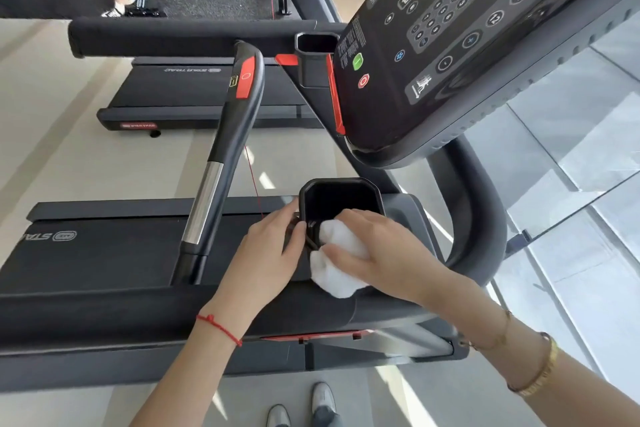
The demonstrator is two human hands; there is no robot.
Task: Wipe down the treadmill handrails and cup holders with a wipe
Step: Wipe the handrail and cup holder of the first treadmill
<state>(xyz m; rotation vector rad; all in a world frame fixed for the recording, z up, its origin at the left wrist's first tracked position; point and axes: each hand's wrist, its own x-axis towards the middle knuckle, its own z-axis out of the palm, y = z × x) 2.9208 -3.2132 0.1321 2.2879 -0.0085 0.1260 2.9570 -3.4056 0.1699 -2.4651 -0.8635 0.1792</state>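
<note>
A black cup holder [341,191] sits on the near side of the treadmill, below the console. My right hand [384,253] presses a bunched white wipe [337,270] against the holder's near rim, part of the wipe dipping inside. My left hand [273,250] grips the holder's left outer wall, thumb at the rim. The near padded handrail [104,308] runs left across the frame under my forearms. A centre grip bar [221,156] with a silver sensor section and a red pad rises to the left of the holder.
The console [450,55] with its keypad hangs above the holder. A second cup holder [315,55] and the far handrail [180,35] lie beyond. Another treadmill stands behind. A glass wall is on the right. A person crouches at the top left. My shoes show below.
</note>
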